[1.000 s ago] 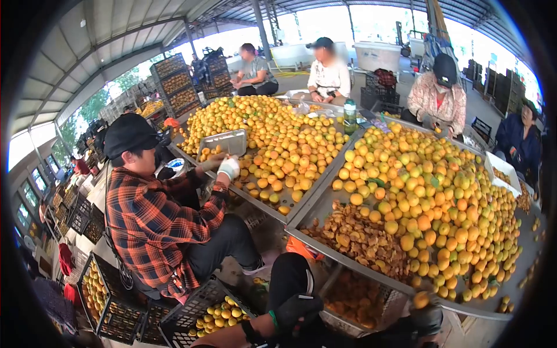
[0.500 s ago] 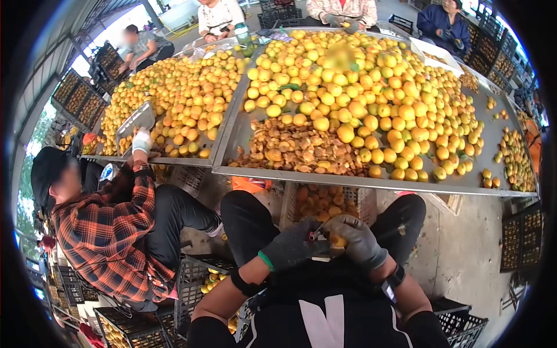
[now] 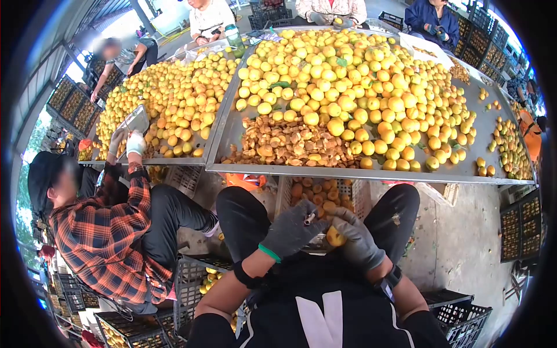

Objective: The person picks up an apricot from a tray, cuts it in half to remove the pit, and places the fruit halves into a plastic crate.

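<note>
My left hand, in a dark glove with a green band at the wrist, is closed around a small tool with a short, pale end; most of it is hidden in the fist. Close beside it, my right hand, in a grey glove, grips a yellow-orange apricot between thumb and fingers. Below and beyond both hands, between my knees, a pale plastic crate holds orange apricot pieces. On the metal table ahead lie a heap of whole apricots and a pile of brown scraps.
At left, a person in a plaid shirt holds a scoop-like tray at an adjoining table of apricots. Several people stand or sit across the tables. Black crates flank my seat, another at lower right. An orange bag lies under the table.
My hands have drawn slightly apart, and the apricot now shows more in my right hand. The neighbour's second hand has come up to the tray. The view has shifted slightly.
</note>
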A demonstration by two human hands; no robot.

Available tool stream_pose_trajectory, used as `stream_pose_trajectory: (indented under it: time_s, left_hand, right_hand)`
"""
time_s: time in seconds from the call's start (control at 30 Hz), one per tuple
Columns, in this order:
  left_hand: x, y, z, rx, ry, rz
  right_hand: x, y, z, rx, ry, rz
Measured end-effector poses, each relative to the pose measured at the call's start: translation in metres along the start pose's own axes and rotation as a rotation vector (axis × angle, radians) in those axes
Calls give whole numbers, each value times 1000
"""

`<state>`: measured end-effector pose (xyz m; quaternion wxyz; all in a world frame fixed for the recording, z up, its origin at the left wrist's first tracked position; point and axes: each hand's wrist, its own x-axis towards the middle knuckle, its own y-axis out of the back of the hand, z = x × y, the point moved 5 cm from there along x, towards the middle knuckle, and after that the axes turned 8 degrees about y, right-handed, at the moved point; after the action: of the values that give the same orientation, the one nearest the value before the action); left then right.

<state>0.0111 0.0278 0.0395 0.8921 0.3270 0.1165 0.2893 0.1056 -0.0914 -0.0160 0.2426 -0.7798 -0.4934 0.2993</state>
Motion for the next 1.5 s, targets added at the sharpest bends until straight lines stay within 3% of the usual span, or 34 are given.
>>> stream_pose_trajectory:
  time_s: [0.07,0.13,0.27,0.33,0.37,0.43,0.47,0.53,0.57,0.6,0.67,0.7,0.73,0.77,0.83,0.93,0.97,1.07,1.13,1.27,1.33,1.37,1.43,1.5]
  left_hand:
    - [-2,-9,-2,135,71,-36]
    - [-7,-16,-2,298,-93,39]
    - [-8,-24,-5,171,-161,-35]
    - [-9,-36,-14,-282,47,-338]
    - [-9,-30,-9,-282,47,-341]
    - [-17,-29,-6,-843,590,-682]
    - [-17,-29,-13,-841,590,-687]
    - [-22,-41,-16,-1306,550,-911]
    - [-23,-45,-18,-1307,551,-913]
    - [-21,-47,-23,-1224,560,-829]
    - [-21,-53,-30,-1140,570,-745]
    - [-13,-44,-33,-750,313,-457]
    - [-8,-32,-29,-358,61,-170]
    - [-8,-29,-25,-359,61,-169]
    - [-13,-11,-6,255,-120,122]
    - [-19,-13,-2,482,-207,166]
    - [-21,-13,-4,482,-199,169]
    - [-20,-12,-9,297,-112,61]
    - [-21,-18,-22,-388,332,-304]
    - [-22,-25,-39,-739,440,-338]
    - [-17,-6,-19,43,-18,65]
    - [-17,-8,-19,41,-16,65]
    - [-22,-8,-11,364,-197,216]
    - [-26,-11,-11,445,-208,198]
  right_hand:
    - [1,-7,-23,-206,180,-19]
    - [6,-5,-21,-254,170,-30]
    - [8,3,-18,-353,146,23]
    - [10,15,-10,-255,75,60]
    - [9,20,-5,-156,9,101]
    - [8,18,-7,-178,78,126]
    - [7,18,-10,-201,148,147]
    - [10,25,-9,-282,215,98]
    - [13,27,-9,-362,281,44]
    - [15,28,-5,-362,282,46]
    - [20,25,7,31,180,141]
    - [18,20,1,32,181,143]
    - [13,12,-3,229,95,111]
    - [11,4,-6,424,6,77]
    - [12,4,-4,424,-3,43]
    - [16,8,-1,393,-20,-94]
    - [19,7,1,359,-31,-198]
    - [23,14,8,148,18,-178]
    - [16,-6,-7,101,33,-147]
    - [18,-10,-11,-116,168,-148]
    - [17,-7,-10,-156,152,-153]
    - [16,-7,-10,-195,138,-157]
    - [12,-12,-17,-235,87,-118]
    - [10,-12,-16,-277,34,-81]
